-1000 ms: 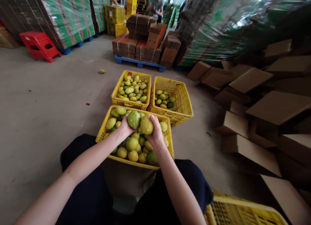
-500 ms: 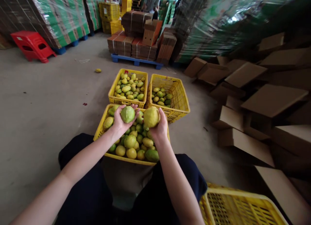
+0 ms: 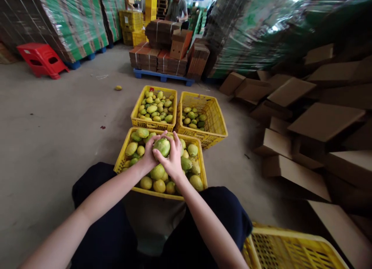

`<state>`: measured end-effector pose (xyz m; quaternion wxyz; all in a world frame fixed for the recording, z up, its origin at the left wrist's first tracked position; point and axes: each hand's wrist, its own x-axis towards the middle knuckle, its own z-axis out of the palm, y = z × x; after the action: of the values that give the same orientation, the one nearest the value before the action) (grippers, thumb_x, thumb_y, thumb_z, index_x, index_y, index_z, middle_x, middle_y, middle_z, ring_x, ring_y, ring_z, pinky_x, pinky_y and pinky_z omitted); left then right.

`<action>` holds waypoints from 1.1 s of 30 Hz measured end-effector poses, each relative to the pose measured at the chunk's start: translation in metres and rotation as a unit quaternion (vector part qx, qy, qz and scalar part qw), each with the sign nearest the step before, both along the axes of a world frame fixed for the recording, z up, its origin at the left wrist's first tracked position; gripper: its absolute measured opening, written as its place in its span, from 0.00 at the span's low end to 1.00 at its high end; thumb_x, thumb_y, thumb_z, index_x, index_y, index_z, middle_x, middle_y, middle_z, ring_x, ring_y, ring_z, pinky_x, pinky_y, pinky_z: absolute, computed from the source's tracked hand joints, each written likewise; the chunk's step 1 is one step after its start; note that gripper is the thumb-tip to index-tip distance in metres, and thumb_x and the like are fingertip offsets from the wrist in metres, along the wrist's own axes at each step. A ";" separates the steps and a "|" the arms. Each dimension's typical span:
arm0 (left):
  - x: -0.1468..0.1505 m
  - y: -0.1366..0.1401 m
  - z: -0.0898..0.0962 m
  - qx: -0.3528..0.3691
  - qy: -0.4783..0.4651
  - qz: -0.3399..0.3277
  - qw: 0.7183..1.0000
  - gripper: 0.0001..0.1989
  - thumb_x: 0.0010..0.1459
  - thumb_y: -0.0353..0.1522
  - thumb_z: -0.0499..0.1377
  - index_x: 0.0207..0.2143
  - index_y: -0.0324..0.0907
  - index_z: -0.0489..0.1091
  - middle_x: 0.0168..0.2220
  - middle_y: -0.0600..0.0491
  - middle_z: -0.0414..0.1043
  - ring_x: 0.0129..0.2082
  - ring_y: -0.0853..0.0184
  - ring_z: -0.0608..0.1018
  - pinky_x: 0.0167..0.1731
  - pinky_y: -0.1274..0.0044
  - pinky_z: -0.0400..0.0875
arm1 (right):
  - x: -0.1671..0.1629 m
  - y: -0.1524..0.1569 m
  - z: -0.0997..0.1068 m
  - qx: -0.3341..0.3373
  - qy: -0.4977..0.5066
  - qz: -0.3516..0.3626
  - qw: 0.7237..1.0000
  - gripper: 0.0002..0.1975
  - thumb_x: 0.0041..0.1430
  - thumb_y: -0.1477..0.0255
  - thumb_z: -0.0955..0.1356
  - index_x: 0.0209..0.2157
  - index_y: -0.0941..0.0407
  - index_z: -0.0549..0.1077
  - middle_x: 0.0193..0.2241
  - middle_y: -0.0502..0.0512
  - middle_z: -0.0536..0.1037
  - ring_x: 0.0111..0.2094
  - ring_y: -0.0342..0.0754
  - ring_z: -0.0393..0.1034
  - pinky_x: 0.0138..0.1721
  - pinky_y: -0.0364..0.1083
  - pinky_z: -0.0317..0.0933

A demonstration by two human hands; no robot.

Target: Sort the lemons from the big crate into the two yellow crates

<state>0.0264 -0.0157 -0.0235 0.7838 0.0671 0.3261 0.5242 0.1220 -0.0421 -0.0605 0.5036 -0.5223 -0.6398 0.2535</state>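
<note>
Above the near yellow crate (image 3: 204, 172), my left hand (image 3: 148, 155) and my right hand (image 3: 174, 156) both grip one green lemon (image 3: 162, 146). The left hand cups it from the left, while the right thumb and fingers wrap its right side. Green and yellow lemons of mixed sizes fill the near crate, among them a yellowish one (image 3: 159, 185) at its front. My forearms hide some of the fruit. Behind stand a second crate (image 3: 154, 124) full of lemons and a third crate (image 3: 216, 118) with fewer lemons in it.
Another yellow crate (image 3: 293, 234) is by my right knee. Cardboard boxes (image 3: 325, 120) lie heaped at the right. A red stool (image 3: 43, 60) stands at the left. Flattened cartons on a blue pallet (image 3: 162, 76) are ahead, with a person (image 3: 178, 9) behind. One lemon (image 3: 118, 88) lies on the floor.
The yellow lemon has left my right hand. That hand has moved left and closed on the green lemon with my left hand. The view has shifted slightly.
</note>
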 end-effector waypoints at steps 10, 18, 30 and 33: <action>-0.009 0.018 0.008 0.023 -0.032 -0.013 0.999 0.13 0.63 0.42 0.57 0.41 0.44 0.74 0.35 0.48 0.79 0.43 0.56 0.85 0.43 0.67 0.82 | 0.001 -0.017 0.036 0.064 0.103 0.144 0.982 0.27 0.50 0.67 0.80 0.50 0.46 0.70 0.52 0.58 0.81 0.57 0.61 0.75 0.74 0.69 0.48; -0.041 0.024 0.030 0.339 0.210 0.060 0.915 0.19 0.56 0.48 0.59 0.27 0.41 0.77 0.27 0.49 0.79 0.29 0.62 0.80 0.33 0.72 0.76 | 0.051 0.013 0.039 0.313 -0.033 -0.026 0.949 0.24 0.56 0.77 0.77 0.52 0.46 0.75 0.52 0.58 0.76 0.54 0.59 0.75 0.55 0.62 0.74; -0.047 0.016 0.025 0.465 0.307 0.043 0.829 0.18 0.58 0.42 0.57 0.28 0.42 0.83 0.32 0.48 0.84 0.34 0.58 0.82 0.41 0.69 0.75 | 0.047 0.012 0.037 0.408 -0.151 0.045 0.899 0.33 0.63 0.82 0.69 0.66 0.45 0.67 0.58 0.60 0.79 0.62 0.61 0.74 0.55 0.64 0.77; -0.045 0.017 0.030 0.427 0.274 0.031 0.861 0.17 0.55 0.41 0.59 0.27 0.40 0.83 0.30 0.47 0.82 0.34 0.58 0.82 0.41 0.71 0.76 | 0.048 0.010 0.038 0.382 -0.126 0.046 0.914 0.29 0.62 0.78 0.72 0.62 0.46 0.70 0.57 0.60 0.79 0.60 0.60 0.76 0.55 0.63 0.76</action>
<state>-0.0187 0.0014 0.0066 0.5406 0.5261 0.2739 0.5967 0.1698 -0.0321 -0.0228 0.5674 -0.2879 -0.7695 -0.0551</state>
